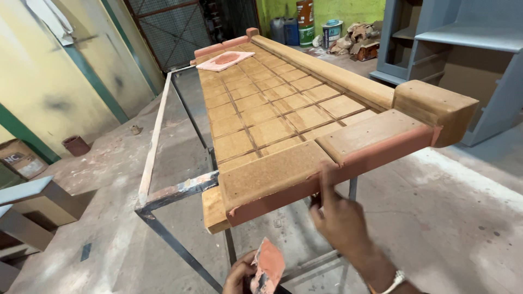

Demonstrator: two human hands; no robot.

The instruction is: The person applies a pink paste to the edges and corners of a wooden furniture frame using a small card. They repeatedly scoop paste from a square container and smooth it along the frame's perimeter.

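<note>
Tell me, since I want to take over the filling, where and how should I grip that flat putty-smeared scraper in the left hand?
Grip the scraper at its lower end, coming from below, as the left hand does. It stands tilted with its broad, reddish coated end up, so probably only the lower part is clean to pinch. The right hand is at the wooden panel's edge.

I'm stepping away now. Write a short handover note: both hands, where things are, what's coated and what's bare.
Right hand: fingers pressed on the near edge of the wooden panel, at the reddish filler there.
Left hand: low, gripping a flat scraper smeared with the same filler.
Panel lies on a metal stand. A flat board with more filler sits at its far end.
Done: the near edge and the far end look coated red.
Left: the gridded top face and the long raised rail are bare wood.
</note>
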